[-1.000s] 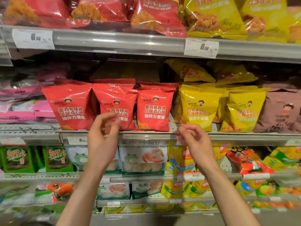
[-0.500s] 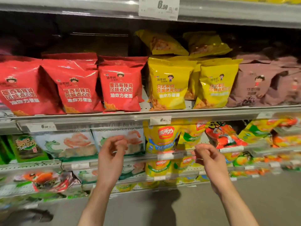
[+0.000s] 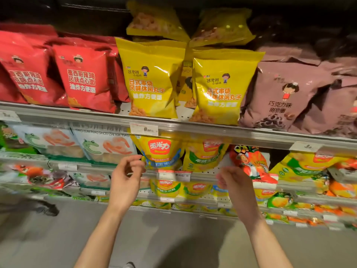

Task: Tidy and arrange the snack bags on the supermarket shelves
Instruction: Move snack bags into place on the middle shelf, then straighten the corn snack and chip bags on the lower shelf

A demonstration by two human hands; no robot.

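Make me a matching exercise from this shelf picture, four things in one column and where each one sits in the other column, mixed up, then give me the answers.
Things:
1. red bags
2. brown bags
3. price tag
4. left hand

Places:
A. right end of the upper shelf
B. on the shelf rail below the upright yellow bags
C. left end of the upper shelf
D. raised, empty, before the lower shelves

Pairs: 1-C, 2-A, 3-B, 4-D
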